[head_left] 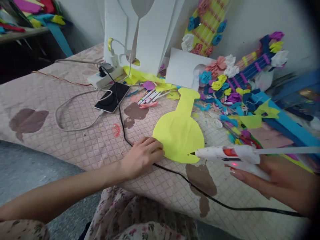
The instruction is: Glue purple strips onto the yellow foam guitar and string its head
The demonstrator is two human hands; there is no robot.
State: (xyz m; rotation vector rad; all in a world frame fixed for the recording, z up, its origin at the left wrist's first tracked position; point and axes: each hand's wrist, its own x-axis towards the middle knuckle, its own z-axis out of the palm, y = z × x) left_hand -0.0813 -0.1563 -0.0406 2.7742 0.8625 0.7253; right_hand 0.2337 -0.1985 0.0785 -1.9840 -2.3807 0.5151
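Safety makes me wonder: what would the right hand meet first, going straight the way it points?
Its white glue gun would probably reach the flask-shaped yellow paper cutout first, though tip height is unclear.

You are in a craft-making space; whether it belongs to a home or a school, you cannot tell. Your cloth-covered table carries bright paper scraps, markers and a power strip, with flower-trimmed guitar shapes behind, and you hold a glue gun.
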